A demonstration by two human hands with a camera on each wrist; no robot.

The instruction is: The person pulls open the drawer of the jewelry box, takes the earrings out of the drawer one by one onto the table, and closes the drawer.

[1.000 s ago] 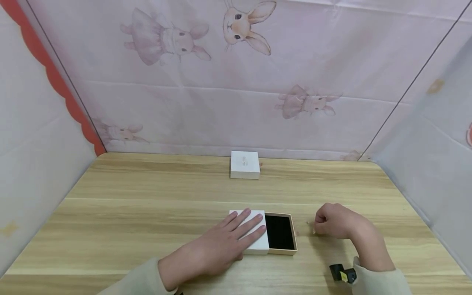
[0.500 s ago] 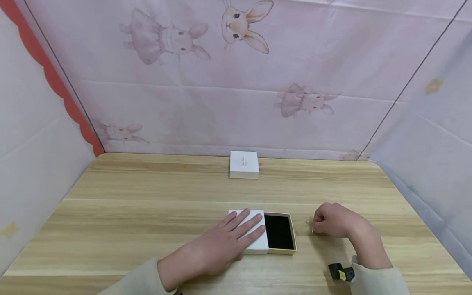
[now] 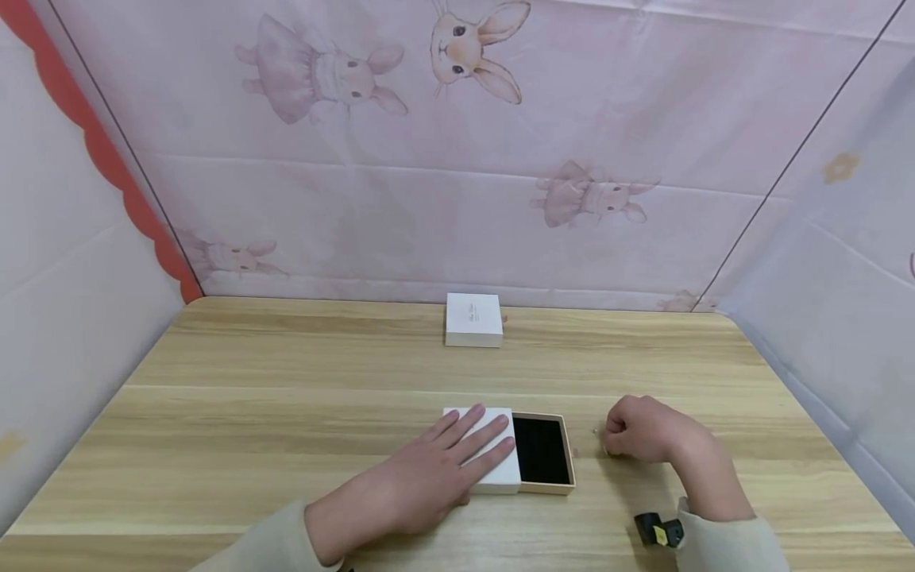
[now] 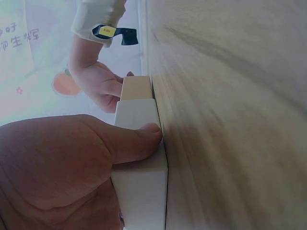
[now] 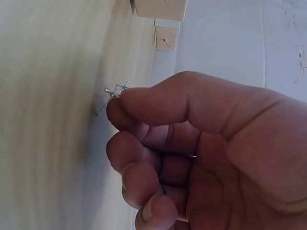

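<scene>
Two boxes [image 3: 509,450] [image 3: 473,319] (one open), two hands [image 3: 429,473] [image 3: 643,429]

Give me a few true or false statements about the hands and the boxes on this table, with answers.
1. The left hand lies flat on the white sleeve of the near box. True.
2. The near box's drawer is shut. False: it is slid out, black lining showing.
3. The right hand pinches a tiny metal piece. True.
4. The far white box stands open. False: it is closed.
</scene>
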